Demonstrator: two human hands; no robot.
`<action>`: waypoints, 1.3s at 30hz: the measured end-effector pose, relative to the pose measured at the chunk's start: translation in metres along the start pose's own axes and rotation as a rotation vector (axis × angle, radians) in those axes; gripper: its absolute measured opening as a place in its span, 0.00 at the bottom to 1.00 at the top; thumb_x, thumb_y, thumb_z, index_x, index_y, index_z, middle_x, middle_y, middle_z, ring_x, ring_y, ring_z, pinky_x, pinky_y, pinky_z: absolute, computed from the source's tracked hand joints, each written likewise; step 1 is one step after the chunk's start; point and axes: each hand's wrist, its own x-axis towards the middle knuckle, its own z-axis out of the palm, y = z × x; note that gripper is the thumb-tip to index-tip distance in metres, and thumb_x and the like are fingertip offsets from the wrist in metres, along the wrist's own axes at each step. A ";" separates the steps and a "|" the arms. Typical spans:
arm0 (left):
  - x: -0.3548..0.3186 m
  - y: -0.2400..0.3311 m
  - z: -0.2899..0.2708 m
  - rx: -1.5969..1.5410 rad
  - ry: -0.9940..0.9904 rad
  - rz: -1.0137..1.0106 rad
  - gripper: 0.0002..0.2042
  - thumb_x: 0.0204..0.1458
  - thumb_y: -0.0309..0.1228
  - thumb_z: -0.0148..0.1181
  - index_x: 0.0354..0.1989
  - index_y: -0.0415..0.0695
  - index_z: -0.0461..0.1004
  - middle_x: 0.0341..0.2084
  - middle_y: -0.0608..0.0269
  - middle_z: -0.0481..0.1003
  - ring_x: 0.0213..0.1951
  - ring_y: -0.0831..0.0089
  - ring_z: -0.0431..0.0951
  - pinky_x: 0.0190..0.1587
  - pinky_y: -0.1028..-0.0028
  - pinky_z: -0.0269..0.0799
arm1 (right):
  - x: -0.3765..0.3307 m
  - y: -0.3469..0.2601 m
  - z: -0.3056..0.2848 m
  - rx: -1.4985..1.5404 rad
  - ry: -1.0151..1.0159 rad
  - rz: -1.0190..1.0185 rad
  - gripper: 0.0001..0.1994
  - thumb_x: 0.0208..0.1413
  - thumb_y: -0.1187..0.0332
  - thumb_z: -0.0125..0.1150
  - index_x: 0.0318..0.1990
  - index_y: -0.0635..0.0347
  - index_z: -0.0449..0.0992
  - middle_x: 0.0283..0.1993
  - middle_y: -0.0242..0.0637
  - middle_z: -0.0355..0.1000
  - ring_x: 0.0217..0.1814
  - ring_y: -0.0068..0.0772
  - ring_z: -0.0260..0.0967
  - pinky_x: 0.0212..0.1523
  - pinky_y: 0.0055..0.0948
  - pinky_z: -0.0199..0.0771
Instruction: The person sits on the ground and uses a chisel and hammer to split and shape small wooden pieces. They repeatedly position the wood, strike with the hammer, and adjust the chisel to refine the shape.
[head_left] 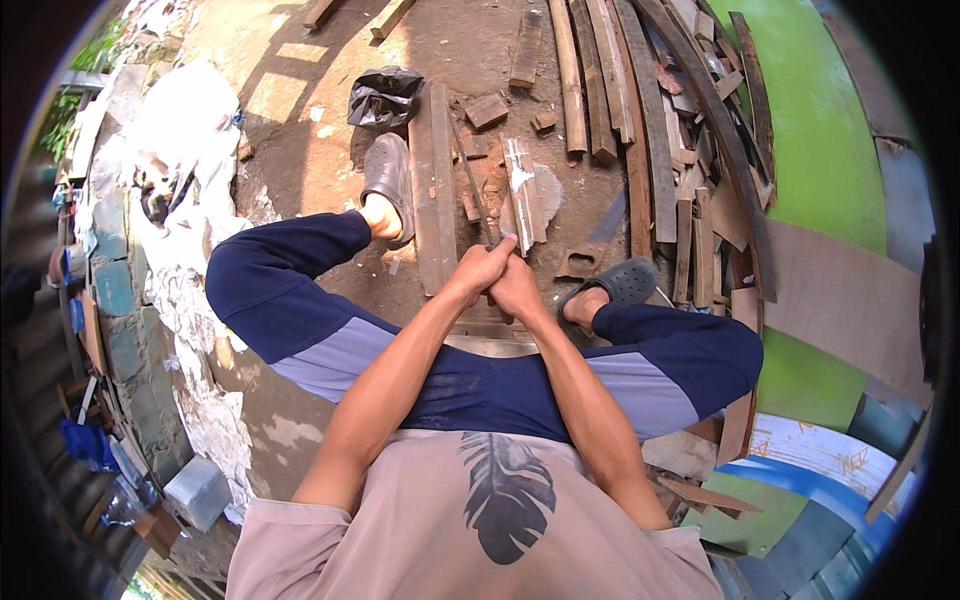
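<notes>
My left hand (482, 268) and my right hand (516, 288) are pressed together in front of my lap, between my spread knees. Both are closed around a long, thin, dark bar (476, 185) that slants away from me toward the ground. Its exact kind is hard to make out, and my fingers cover its near part. Left of the bar lie long wooden boards (431, 190). Just right of it rests a short piece of wood with a white streak (523, 190). A handsaw (597, 240) with a wooden handle lies by my right foot.
Long timber strips (600, 80) and a heap of scrap wood (700, 150) lie at the right. A black plastic bag (385, 97) and small wood blocks (486, 112) sit ahead. White sheeting (190, 140) covers the left side, and green panels (820, 130) stand far right.
</notes>
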 end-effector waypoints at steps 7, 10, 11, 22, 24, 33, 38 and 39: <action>0.013 -0.013 0.010 0.075 0.148 0.119 0.31 0.54 0.46 0.57 0.34 0.16 0.74 0.29 0.37 0.79 0.34 0.57 0.80 0.40 0.59 0.73 | 0.003 0.014 0.001 -0.008 0.025 -0.031 0.23 0.46 0.63 0.64 0.46 0.73 0.74 0.41 0.64 0.77 0.49 0.62 0.75 0.50 0.48 0.74; 0.021 -0.013 0.005 0.149 0.119 0.096 0.25 0.54 0.43 0.54 0.34 0.24 0.76 0.31 0.47 0.78 0.31 0.65 0.76 0.34 0.64 0.70 | -0.003 0.026 0.006 -0.119 0.128 -0.171 0.27 0.47 0.61 0.63 0.51 0.73 0.72 0.43 0.62 0.77 0.51 0.59 0.76 0.52 0.47 0.73; 0.023 -0.014 0.003 0.146 0.123 0.080 0.23 0.54 0.42 0.54 0.34 0.25 0.76 0.30 0.48 0.77 0.30 0.65 0.76 0.33 0.64 0.70 | -0.002 0.030 0.005 -0.128 0.093 -0.188 0.27 0.47 0.60 0.62 0.51 0.72 0.73 0.43 0.61 0.77 0.51 0.57 0.76 0.53 0.47 0.73; -0.009 0.008 0.004 -0.300 0.062 -0.085 0.10 0.55 0.31 0.53 0.24 0.41 0.69 0.16 0.65 0.67 0.18 0.72 0.69 0.22 0.70 0.68 | 0.065 0.008 -0.066 -0.479 0.084 -0.146 0.33 0.51 0.61 0.66 0.64 0.64 0.66 0.55 0.55 0.74 0.60 0.54 0.70 0.60 0.43 0.69; -0.008 0.002 -0.004 -0.252 0.039 -0.079 0.10 0.55 0.32 0.53 0.24 0.41 0.69 0.16 0.66 0.67 0.17 0.73 0.67 0.20 0.70 0.66 | 0.083 -0.004 -0.041 -0.528 0.071 -0.361 0.38 0.47 0.66 0.71 0.67 0.62 0.62 0.61 0.55 0.70 0.63 0.54 0.68 0.63 0.44 0.68; -0.014 0.028 -0.042 -0.077 -0.041 -0.132 0.14 0.54 0.38 0.60 0.22 0.47 0.66 0.14 0.69 0.64 0.13 0.76 0.63 0.17 0.72 0.60 | 0.112 -0.011 -0.012 -0.271 0.170 -0.492 0.45 0.38 0.53 0.82 0.61 0.66 0.64 0.55 0.56 0.72 0.59 0.55 0.70 0.57 0.45 0.72; -0.013 0.048 -0.061 0.333 -0.080 -0.021 0.15 0.53 0.40 0.65 0.28 0.41 0.71 0.18 0.68 0.66 0.17 0.76 0.67 0.20 0.73 0.64 | 0.104 -0.010 0.012 -0.218 0.416 -0.345 0.42 0.37 0.54 0.82 0.53 0.71 0.62 0.50 0.61 0.70 0.53 0.63 0.69 0.52 0.50 0.71; -0.010 0.049 -0.071 0.402 -0.069 0.022 0.15 0.53 0.41 0.65 0.29 0.40 0.72 0.19 0.67 0.67 0.17 0.76 0.67 0.21 0.73 0.64 | 0.105 -0.011 0.015 -0.183 0.443 -0.352 0.40 0.38 0.55 0.81 0.51 0.71 0.62 0.50 0.62 0.69 0.53 0.64 0.68 0.52 0.51 0.70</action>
